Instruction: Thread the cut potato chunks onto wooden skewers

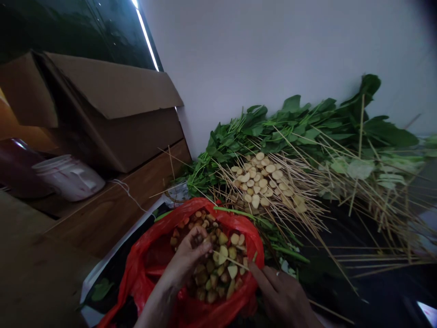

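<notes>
My left hand (pixel 187 259) reaches into a red plastic bag (pixel 150 269) full of cut vegetable pieces (pixel 218 269), fingers pinched on one piece. My right hand (pixel 280 296) sits at the bag's right rim and pinches a thin bamboo skewer (pixel 232 260) whose tip points left toward my left hand. Behind the bag lies a heap of finished skewers carrying pale round slices (pixel 261 180), fanned out over leafy greens (pixel 293 123).
A cardboard box (pixel 112 118) leans at the back left above a wooden ledge (pixel 112 209). Stacked white tubs (pixel 70 175) and a dark red container (pixel 15 166) sit on the left. A white wall rises behind the greens. Loose skewers (pixel 375 214) spread to the right.
</notes>
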`<state>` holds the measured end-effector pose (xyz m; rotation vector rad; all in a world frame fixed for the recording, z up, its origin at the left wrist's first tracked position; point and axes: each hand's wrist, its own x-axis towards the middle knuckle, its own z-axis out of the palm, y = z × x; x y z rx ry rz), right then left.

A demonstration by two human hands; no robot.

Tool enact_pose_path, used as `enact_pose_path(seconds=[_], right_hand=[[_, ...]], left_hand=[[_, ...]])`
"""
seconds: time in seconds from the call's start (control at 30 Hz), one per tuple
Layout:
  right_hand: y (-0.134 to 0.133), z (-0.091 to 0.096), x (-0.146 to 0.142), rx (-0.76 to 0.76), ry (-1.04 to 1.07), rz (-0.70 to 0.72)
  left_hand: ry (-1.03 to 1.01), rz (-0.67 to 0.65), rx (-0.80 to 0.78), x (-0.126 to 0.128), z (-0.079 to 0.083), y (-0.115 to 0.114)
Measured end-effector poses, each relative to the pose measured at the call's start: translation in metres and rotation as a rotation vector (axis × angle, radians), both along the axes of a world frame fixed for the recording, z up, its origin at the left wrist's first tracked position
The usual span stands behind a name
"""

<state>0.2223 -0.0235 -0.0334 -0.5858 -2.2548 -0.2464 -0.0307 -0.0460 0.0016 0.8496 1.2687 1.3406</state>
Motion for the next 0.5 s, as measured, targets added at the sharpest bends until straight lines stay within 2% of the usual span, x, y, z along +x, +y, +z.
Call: enact_pose_path(seconds=[0.2, 0.33, 0.5], right_hand=[[0.0, -0.002, 0.002, -0.025, 0.027, -0.033], [0.0, -0.003, 0.002, -0.086, 0.023, -0.076], [-0.004, 0.002, 0.0, -0.075, 0.046, -0.064]], left_hand=[[-0.067, 0.05, -0.138, 0.012, -0.003, -0.01], [-0.165, 0.145, -0.138, 0.015, 0.004, -0.014], [-0.253, 0.16, -0.114, 0.016, 0.006, -0.016]])
